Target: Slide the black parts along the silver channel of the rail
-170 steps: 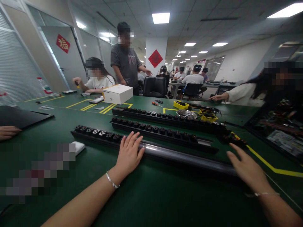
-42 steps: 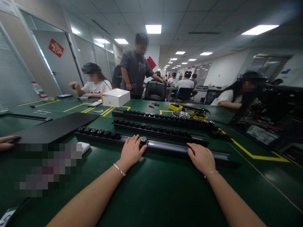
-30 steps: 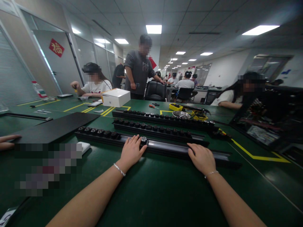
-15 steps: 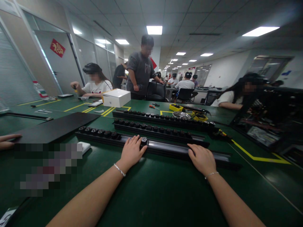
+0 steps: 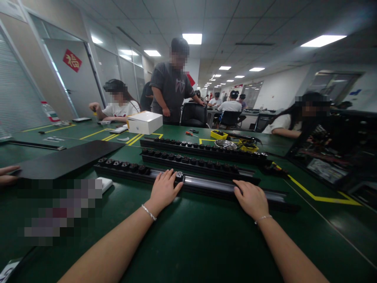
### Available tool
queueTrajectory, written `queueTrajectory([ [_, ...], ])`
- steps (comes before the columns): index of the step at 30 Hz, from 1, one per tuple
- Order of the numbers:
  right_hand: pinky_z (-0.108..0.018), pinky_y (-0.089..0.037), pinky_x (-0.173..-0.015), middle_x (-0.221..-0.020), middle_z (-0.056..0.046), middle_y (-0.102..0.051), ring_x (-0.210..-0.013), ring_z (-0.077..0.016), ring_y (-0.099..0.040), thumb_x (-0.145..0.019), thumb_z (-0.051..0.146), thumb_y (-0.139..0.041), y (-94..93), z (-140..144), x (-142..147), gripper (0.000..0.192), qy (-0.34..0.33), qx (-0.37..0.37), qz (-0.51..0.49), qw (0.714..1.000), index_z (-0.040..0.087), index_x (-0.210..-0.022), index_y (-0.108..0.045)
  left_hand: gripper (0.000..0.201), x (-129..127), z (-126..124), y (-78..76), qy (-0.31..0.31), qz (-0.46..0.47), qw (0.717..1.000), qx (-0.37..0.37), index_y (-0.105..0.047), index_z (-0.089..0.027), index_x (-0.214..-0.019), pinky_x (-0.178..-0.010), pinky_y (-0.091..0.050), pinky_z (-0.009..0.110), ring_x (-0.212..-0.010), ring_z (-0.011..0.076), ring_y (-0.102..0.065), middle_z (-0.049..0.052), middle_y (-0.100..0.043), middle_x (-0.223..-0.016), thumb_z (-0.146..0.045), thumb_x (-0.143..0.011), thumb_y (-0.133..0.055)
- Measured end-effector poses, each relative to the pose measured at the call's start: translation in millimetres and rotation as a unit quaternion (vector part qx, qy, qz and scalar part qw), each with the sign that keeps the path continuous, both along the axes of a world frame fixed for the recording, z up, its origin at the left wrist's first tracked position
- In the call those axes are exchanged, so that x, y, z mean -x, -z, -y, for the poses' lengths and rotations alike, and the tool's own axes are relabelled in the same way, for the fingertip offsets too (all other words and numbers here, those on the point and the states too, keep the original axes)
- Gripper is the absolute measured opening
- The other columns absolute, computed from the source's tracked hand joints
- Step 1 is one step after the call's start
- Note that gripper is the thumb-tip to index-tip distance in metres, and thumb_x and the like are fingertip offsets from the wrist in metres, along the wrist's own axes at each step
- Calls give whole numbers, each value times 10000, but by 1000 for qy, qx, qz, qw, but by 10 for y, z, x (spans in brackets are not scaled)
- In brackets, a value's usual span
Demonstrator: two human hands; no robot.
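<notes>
A long black metal channel (image 5: 209, 184) lies crosswise in front of me, bare and shiny inside along its right half. Several black socket-like modules (image 5: 125, 166) sit in its left end, and a single module (image 5: 179, 176) stands apart near the middle. My left hand (image 5: 165, 185) rests over the channel just left of that single module, fingers stretched out, thumb apart beside it. Farther right, my right hand (image 5: 252, 197) lies with extended fingers on the channel's near edge. What the left fingers cover inside the channel is hidden.
Behind lie two similar filled strips (image 5: 188, 159). Beyond them are yellow trays (image 5: 219, 135), a metal dish (image 5: 225, 144) and a white box (image 5: 145, 122). A dark panel (image 5: 70, 157) lies left, with another person's hand (image 5: 8, 175) at its edge. Co-workers sit around the table.
Both my hands and the channel stay in place. The standing person across the table has shifted slightly left, and the other person's hand at far left has drawn back a little.
</notes>
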State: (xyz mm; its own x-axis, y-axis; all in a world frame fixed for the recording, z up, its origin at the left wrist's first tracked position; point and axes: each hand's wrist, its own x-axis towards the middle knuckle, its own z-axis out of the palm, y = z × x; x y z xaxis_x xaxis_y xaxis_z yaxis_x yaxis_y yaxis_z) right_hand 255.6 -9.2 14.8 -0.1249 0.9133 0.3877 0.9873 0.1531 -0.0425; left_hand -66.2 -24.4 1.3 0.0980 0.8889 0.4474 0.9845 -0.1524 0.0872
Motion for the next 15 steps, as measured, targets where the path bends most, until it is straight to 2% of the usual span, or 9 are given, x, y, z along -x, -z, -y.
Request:
queueTrajectory([
  [15,-387,-370,-907,-1164,-58,-641,-1100,-215,-545,-890,351,-313,8,-3,3,434,-2,-13,12,1000,207,-1165,-616,538,-47,8,-12,-14,-14,1000,-6,-521,-188,-1282,-1061,-308,440,-1284,255,-408,94,-480,-1382,-512,-909,-309],
])
